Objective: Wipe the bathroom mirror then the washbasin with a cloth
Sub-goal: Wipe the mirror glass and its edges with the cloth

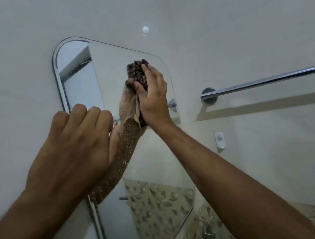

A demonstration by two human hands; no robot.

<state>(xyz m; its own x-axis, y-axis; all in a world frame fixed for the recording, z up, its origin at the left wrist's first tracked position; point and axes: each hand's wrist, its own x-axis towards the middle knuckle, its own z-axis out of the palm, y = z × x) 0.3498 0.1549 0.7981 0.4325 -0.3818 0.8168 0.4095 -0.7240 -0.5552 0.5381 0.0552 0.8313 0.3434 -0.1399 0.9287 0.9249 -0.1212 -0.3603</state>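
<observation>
Left hand (71,149) is nearest the camera, fingers (91,116) curled loosely in, empty, knuckles up against the mirror's (108,65) left edge; probably bracing for balance. Beyond it the right hand (152,97) presses a bunched brown checked cloth (135,71) flat on the glass, upper-middle right, fingers closed around the wad so the palm drives the pressure. The woven-looking strip under the hands is likely the reflected arm. Chrome towel rail (268,79) sits further right on the tiled wall (239,16). Mirror step is in hand; washbasin is out of view, not yet done.
</observation>
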